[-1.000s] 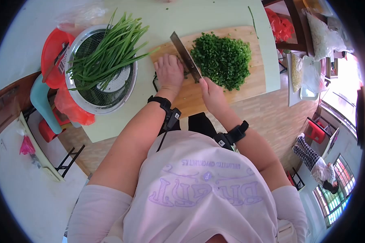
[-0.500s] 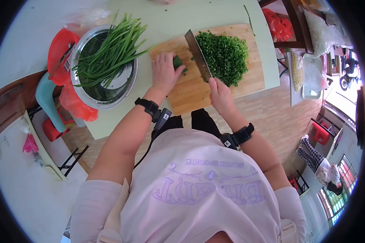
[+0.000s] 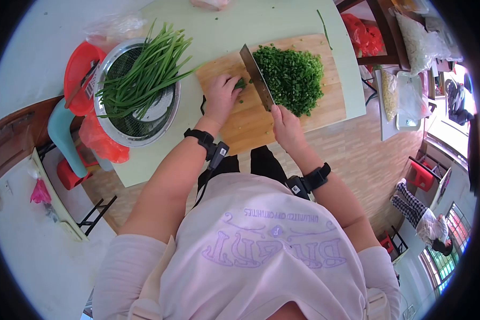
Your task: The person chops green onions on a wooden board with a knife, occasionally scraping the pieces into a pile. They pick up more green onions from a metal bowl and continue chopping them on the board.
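And the left hand (image 3: 220,98) has tightened up: thumb spread a moment ago, now drawn in, fingers curled over a short bunch (image 3: 240,84) of greens poking out at two o'clock. That suggests the bunch is better steadied on the board (image 3: 250,127), though how firm the grip is, one cannot tell. The right hand (image 3: 288,128) stays wrapped round the knife (image 3: 257,78) handle, fist closed, blade pointing to eleven o'clock. The blade stands just beside the bunch, with a gap showing; no cut through it at this instant, by the look of it. At the blade's three o'clock sits the chopped heap (image 3: 292,80), close alongside. Farther out, at the left hand's nine o'clock, the basin (image 3: 138,142) carries long uncut greens (image 3: 141,77), their tips reaching toward the board. Up at the heap's one o'clock, a lone stalk (image 3: 324,29) lies on the table (image 3: 229,34)!
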Demonstrator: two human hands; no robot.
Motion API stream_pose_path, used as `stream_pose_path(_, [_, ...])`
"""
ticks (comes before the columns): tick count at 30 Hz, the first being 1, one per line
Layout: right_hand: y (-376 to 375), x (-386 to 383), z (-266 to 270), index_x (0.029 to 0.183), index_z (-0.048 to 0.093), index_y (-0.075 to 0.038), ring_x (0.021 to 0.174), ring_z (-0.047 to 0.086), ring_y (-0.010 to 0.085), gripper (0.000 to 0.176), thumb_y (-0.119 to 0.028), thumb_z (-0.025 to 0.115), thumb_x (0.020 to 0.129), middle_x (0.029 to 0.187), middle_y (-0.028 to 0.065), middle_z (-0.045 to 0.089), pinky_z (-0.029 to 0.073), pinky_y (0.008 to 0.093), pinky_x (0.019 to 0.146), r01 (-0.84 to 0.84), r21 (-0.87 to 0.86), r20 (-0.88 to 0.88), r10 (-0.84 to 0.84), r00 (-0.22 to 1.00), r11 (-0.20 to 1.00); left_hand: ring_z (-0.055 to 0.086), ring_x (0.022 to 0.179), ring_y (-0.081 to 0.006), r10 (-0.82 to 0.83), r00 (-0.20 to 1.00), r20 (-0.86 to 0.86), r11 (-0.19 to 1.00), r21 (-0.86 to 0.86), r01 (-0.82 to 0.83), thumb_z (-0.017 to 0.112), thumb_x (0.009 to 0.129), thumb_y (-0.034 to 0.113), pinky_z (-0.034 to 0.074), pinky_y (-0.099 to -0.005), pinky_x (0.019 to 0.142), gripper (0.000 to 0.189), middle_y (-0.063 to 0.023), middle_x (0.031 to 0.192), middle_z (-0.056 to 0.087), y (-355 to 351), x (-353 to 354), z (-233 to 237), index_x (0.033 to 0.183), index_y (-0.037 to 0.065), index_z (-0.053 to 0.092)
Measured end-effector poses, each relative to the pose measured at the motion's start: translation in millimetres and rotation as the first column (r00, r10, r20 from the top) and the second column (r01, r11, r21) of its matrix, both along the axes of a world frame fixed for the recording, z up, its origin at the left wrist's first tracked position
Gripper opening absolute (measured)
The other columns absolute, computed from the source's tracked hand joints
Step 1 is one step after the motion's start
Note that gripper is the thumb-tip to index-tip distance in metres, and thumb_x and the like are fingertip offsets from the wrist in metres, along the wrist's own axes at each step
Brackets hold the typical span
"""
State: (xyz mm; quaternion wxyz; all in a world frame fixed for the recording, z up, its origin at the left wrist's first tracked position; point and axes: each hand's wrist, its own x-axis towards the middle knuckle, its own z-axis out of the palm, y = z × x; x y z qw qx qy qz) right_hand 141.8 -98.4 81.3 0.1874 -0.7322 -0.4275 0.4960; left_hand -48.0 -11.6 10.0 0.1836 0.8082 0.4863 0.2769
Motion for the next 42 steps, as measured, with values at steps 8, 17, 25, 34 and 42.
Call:
stream_pose_path(8, [8, 2, 5, 0.095, 0.058, 0.001, 0.078, 0.059, 0.0468, 0.043, -0.038, 0.04, 0.101, 0.078, 0.0269, 0.061, 0.046, 0.0502, 0.067, -0.07, 0.082, 0.055, 0.065, 0.996, 0.994, 0.056, 0.098, -0.0342, 0.032, 0.983, 0.178, 0.999, -0.018, -0.029, 0.076, 0.072, 0.01, 0.047, -0.0412, 0.084, 0.052, -0.0125, 0.106, 0.058, 0, 14, 9, 0.119, 0.006, 0.053])
stream_pose_path(17, [11, -2, 7, 0.095, 0.058, 0.0, 0.077, 0.06, 0.0466, 0.039, -0.036, 0.042, 0.101, 0.078, 0.0272, 0.062, 0.048, 0.0515, 0.066, -0.173, 0.129, 0.167, 0.151, 0.974, 0.976, 0.056, 0.087, -0.0307, -0.064, 0.986, 0.153, 0.992, 0.12, 0.046, 0.071, 0.073, 0.003, 0.047, -0.0389, 0.075, 0.018, -0.0099, 0.092, 0.058, 7, 10, -1, 0.086, 0.005, 0.06])
stream_pose_path(25, [13, -8, 23, 0.098, 0.058, -0.002, 0.076, 0.062, 0.0446, 0.037, -0.035, 0.043, 0.101, 0.078, 0.0246, 0.063, 0.049, 0.0509, 0.065, -0.199, 0.134, 0.196, 0.171, 0.966, 0.971, 0.056, 0.084, -0.0271, -0.07, 0.988, 0.141, 0.988, 0.144, 0.049, 0.07, 0.072, 0.005, 0.045, -0.039, 0.073, 0.018, -0.006, 0.088, 0.057, 8, 10, -9, 0.083, 0.008, 0.057])
stream_pose_path(34, [9, -16, 15, 0.1, 0.058, -0.003, 0.076, 0.063, 0.0446, 0.037, -0.036, 0.041, 0.101, 0.079, 0.0242, 0.065, 0.05, 0.0515, 0.066, -0.231, 0.159, 0.284, 0.18, 0.942, 0.96, 0.055, 0.086, -0.0281, -0.067, 0.992, 0.103, 0.99, 0.133, 0.053, 0.071, 0.072, 0.007, 0.045, -0.0392, 0.075, 0.018, -0.0062, 0.09, 0.058, 6, 10, -2, 0.086, 0.009, 0.059])
stream_pose_path(42, [12, -15, 15, 0.1, 0.059, -0.003, 0.076, 0.063, 0.045, 0.037, -0.036, 0.042, 0.1, 0.079, 0.0248, 0.065, 0.05, 0.0522, 0.066, -0.226, 0.145, 0.28, 0.179, 0.943, 0.963, 0.055, 0.087, -0.0286, -0.073, 0.992, 0.104, 0.989, 0.139, 0.058, 0.07, 0.074, 0.008, 0.045, -0.0397, 0.076, 0.018, -0.0066, 0.093, 0.06, 8, 11, -3, 0.09, 0.008, 0.062])
